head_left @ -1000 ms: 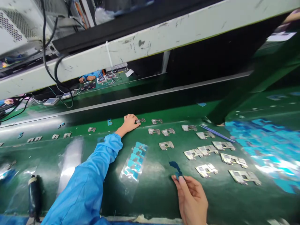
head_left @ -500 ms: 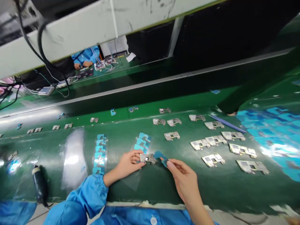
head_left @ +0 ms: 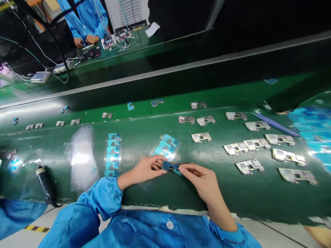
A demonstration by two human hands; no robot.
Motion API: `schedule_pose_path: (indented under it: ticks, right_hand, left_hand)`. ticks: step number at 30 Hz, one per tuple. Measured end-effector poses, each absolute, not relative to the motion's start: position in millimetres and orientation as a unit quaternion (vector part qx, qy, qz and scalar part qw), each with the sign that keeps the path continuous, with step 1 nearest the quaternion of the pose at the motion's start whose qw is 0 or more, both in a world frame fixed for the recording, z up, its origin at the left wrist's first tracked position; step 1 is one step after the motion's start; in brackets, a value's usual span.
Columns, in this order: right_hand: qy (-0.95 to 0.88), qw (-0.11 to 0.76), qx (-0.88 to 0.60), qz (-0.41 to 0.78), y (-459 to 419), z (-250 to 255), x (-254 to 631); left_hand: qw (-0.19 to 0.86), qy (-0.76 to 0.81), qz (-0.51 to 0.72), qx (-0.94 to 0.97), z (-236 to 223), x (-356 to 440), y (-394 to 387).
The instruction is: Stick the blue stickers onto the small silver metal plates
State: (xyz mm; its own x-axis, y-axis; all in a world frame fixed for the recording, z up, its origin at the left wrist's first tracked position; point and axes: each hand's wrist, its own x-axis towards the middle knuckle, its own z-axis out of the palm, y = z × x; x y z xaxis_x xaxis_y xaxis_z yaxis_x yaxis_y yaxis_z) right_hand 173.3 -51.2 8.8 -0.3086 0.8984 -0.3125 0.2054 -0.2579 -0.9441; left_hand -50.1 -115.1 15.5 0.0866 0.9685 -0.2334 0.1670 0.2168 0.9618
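- Circuit board (head_left: 168, 166), dark blue on the face toward me, sits between my two hands over the near part of the bench (head_left: 165, 194).
- My left hand (head_left: 144, 171) has thumb and fingers clamped on its left end; my right hand (head_left: 203, 181) pinches the right end.
- I judge it light, stiff and rather fragile, its smooth face perhaps slippery; the outer edges look the safest hold, with no twisting across the middle.
- Just beyond lie blue cut-outs (head_left: 164, 145) on a clear sheet; a similar strip (head_left: 112, 150) lies farther left.
- Metallic boards (head_left: 197, 138) spread rightward, near a slim blue tool (head_left: 276, 124).
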Motion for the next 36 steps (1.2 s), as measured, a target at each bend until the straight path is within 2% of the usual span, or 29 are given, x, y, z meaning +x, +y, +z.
schedule_pose_path:
  ticks: [8,36]
  right_hand:
    - [-0.537,0.262,-0.541,0.591,-50.0,17.3,169.2]
    - [-0.552,0.285,-0.501,0.603,-45.2,23.9,163.5]
  left_hand:
    - [0.533,0.571,0.367,0.505,15.6,-49.5,-114.2]
    - [0.537,0.6,0.338,0.487,24.2,-52.4,-111.0]
